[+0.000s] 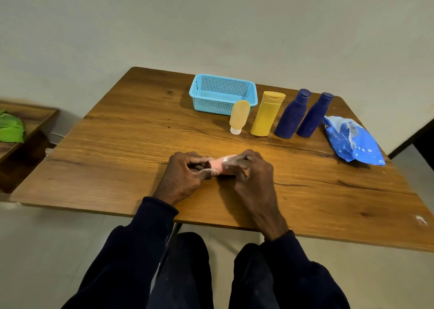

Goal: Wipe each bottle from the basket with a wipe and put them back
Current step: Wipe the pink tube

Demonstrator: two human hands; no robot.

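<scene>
Left hand [187, 174] and right hand [253, 174] both curl around a pink bottle [219, 165], likely steadying and rubbing it; four other bottles [266, 113] stand waiting beside the basket [223, 92]

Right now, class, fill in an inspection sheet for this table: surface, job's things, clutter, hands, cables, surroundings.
Surface: wooden table, dark grain marks.
Job's things: blue basket, no bottle seen inside; by it stand tan tube, yellow bottle, one dark blue bottle, second dark blue bottle; wipes pack lies right of them.
Clutter: small white scrap or mark near the edge.
Hands: left hand and right hand grip pink bottle; white bit, likely a wipe, under the right hand.
Cables: nothing seen.
Surroundings: plain wall; side shelf with green cloth.
</scene>
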